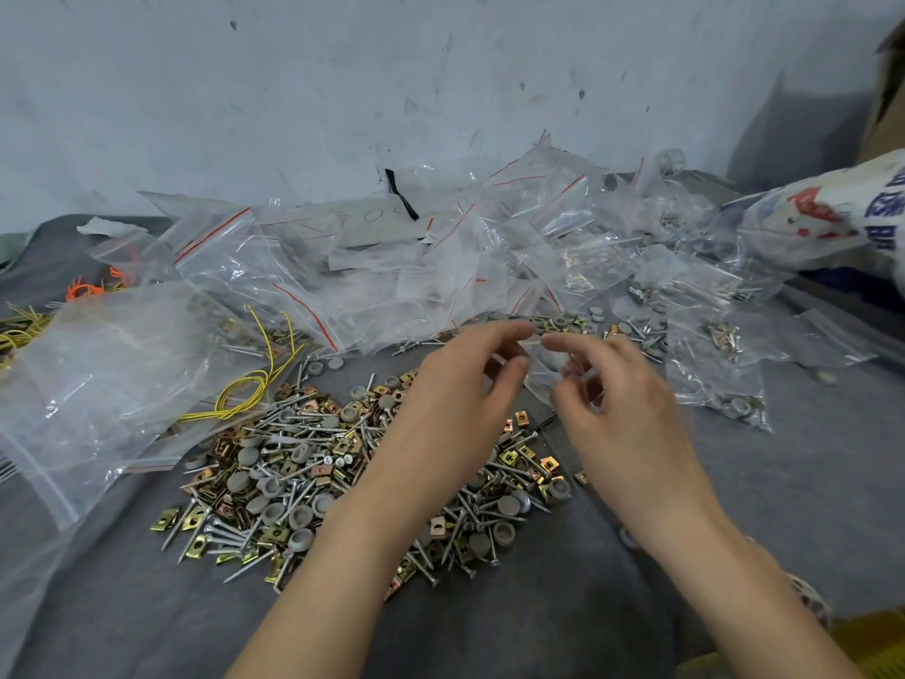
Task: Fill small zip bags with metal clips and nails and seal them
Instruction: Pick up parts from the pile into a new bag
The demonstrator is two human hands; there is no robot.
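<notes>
Nearest the camera, two bare forearms reach forward over a tabletop (563, 605) covered in grey cloth. Under and just beyond them lies a loose pile of nails (230, 531), brass-coloured metal clips (169, 519) and round grey caps (237, 482), all mixed together.

Above the far edge of that pile, the left hand (460, 384) and right hand (622, 399) meet around a small zip bag (541, 370), clear and motion-blurred, held in the air between them. The left grip is clamped on the bag's upper edge between thumb and forefinger. The right grip is curled onto its other side, fingertips pinching the plastic. What the bag contains is too blurred to tell.

To the left, a large clear bag (98, 384) lies slumped on the cloth, with a loop of yellow wire (245, 389) beside it and orange ties (83, 289) farther back.

Beyond the hands spreads a heap of zip bags (392, 267) with red seal strips. On the right lie filled bags (720, 370) showing nails and caps inside. Behind those rests a printed sack (808, 223), with a cardboard box (886, 90) at the frame's edge. A scuffed pale wall (343, 90) closes the back.
</notes>
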